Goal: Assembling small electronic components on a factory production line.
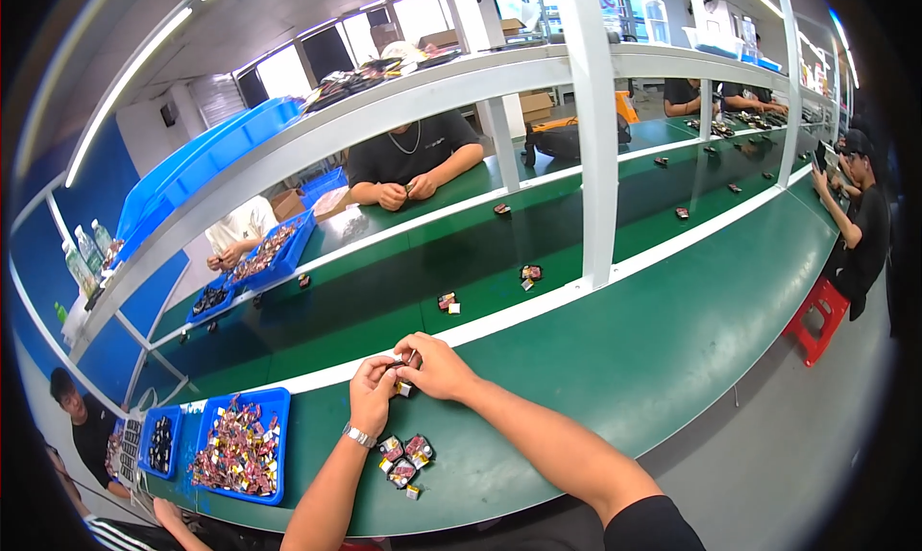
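Note:
My left hand (371,394), with a metal-banded watch on its wrist, pinches one side of a small dark part over the green bench. My right hand (439,368) grips the same part from the other side. Fingers cover most of it, so its exact kind does not show. A white and yellow bit (403,389) shows just below my fingertips. Nearer to me, by my left forearm, lies a small cluster of black-cased parts (403,463) with reddish pieces and white and yellow tags.
Left of my arm stand a blue tray of reddish wired parts (284,445) and a smaller blue tray of black pieces (177,444). Beyond a white rail, a dark green belt (384,312) carries scattered parts. A white post (597,186) rises ahead. Several people sit around the line.

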{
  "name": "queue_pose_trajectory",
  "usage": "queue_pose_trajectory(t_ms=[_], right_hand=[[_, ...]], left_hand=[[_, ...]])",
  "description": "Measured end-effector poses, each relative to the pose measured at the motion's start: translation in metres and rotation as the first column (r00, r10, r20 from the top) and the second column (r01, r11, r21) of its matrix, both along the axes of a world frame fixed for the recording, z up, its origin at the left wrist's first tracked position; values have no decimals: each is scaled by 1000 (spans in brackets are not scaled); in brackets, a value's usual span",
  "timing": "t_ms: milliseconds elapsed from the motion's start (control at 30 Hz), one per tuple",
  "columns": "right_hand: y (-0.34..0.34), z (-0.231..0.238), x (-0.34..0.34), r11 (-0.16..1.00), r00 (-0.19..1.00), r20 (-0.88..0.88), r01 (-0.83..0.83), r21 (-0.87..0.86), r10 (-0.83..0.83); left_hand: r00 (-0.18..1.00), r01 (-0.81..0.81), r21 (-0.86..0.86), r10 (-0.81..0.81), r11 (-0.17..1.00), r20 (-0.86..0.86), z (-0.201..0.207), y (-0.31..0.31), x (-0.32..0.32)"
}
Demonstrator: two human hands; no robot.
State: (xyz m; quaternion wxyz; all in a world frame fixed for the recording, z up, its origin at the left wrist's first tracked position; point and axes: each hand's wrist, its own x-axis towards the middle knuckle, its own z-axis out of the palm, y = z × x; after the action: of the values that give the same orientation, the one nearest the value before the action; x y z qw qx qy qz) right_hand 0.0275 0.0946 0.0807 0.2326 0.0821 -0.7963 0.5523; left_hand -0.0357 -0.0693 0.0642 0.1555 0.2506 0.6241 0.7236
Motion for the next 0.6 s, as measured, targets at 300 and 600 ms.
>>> queue_pose_trajectory(t_ms=[300,600], right_hand=[[200,-23,13,357,429,-90,836,417,-899],[211,-19,-10,416,445,120,659,626,-887]], left_hand=[[981,-192,-114,192,975,-10,13,21,-79],[886,-395,-391,232,832,-402,-21,16,-169]])
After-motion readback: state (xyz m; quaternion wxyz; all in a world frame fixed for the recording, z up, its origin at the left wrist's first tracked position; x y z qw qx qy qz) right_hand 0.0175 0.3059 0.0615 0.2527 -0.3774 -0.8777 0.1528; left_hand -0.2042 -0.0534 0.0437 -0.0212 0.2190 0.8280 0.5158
